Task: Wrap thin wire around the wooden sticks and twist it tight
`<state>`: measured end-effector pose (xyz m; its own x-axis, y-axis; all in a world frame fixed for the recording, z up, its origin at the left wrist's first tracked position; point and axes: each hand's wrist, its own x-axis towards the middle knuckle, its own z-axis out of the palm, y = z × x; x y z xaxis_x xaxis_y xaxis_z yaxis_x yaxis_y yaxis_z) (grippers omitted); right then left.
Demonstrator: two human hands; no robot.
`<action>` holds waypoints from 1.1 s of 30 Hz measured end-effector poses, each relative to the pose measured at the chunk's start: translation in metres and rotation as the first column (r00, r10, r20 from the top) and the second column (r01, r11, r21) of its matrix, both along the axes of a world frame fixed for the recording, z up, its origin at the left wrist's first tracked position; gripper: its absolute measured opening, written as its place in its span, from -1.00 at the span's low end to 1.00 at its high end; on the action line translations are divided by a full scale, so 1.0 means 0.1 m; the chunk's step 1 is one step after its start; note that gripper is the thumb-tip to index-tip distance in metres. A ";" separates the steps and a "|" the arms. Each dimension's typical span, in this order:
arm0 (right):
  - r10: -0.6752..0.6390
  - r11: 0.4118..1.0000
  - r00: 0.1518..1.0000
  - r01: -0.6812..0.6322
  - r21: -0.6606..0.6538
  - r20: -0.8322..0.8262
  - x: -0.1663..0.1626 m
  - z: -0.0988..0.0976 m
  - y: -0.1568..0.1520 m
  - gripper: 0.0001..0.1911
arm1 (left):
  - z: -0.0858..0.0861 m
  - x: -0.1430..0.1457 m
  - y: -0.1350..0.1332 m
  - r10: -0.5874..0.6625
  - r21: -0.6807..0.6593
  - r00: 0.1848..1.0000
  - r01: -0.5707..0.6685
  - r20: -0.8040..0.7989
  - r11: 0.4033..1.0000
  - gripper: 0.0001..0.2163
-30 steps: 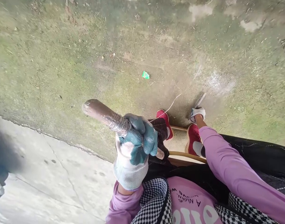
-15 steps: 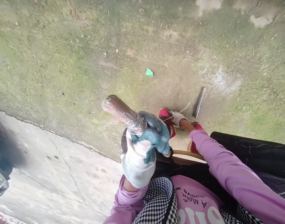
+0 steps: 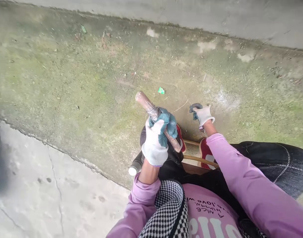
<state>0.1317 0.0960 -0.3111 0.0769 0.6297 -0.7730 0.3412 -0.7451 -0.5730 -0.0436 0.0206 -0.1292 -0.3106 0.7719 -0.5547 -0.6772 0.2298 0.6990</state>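
Note:
In a white glove with blue-green coated fingers, my left hand (image 3: pixel 157 134) is closed around a thick wooden stick (image 3: pixel 143 99). Thin metal wire (image 3: pixel 153 113) is wound in several turns round the stick just above the fist, and the stick's lower end sticks out below it. My right hand (image 3: pixel 202 114), gloved alike, is raised off to the right with its fingers curled round a short stick (image 3: pixel 196 106), mostly hidden by the glove. A thin strand of wire (image 3: pixel 183 105) shows between the two hands.
Below is mossy concrete ground (image 3: pixel 92 86) with a green wrapper scrap (image 3: pixel 161 90). Red shoes (image 3: pixel 204 151) and the wooden bars of a stool (image 3: pixel 199 160) are close under my hands. Paler cracked paving (image 3: pixel 77 195) lies at the lower left.
My right hand has come up from near the shoes and taken the short wire-wound stick off the ground. My left hand, still round its stick, appears farther from the camera.

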 end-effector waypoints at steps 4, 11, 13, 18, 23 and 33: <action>0.082 0.962 0.987 -0.114 0.249 0.136 0.34 0.76 0.11 -0.88 | 0.15 -0.06 -0.09 0.007 0.072 1.000 -0.006 -0.011 0.997 -0.45; -0.032 0.867 0.968 0.150 0.475 -0.248 0.58 1.93 -0.27 -0.74 | 0.59 -0.02 -0.47 -0.047 0.251 0.997 0.060 -0.057 0.966 -0.50; -0.076 0.857 0.898 0.281 0.432 -0.434 0.54 2.17 -0.35 -0.67 | 0.70 0.03 -0.61 -0.063 0.281 0.994 0.085 -0.086 0.956 -0.53; -0.045 0.901 0.732 0.324 0.289 -0.679 0.48 2.63 -0.54 -0.47 | 0.89 0.14 -0.87 -0.120 0.331 0.986 0.151 -0.112 0.932 -0.48; 0.028 0.927 0.657 0.265 0.265 -0.753 0.48 2.86 -0.75 -0.42 | 1.02 0.23 -1.00 -0.149 0.344 0.979 0.189 -0.140 0.920 -0.46; 0.028 0.828 0.758 0.348 0.439 -0.652 0.47 3.02 -1.01 -0.60 | 1.14 0.27 -1.23 -0.099 0.271 0.968 0.161 -0.228 0.949 -0.49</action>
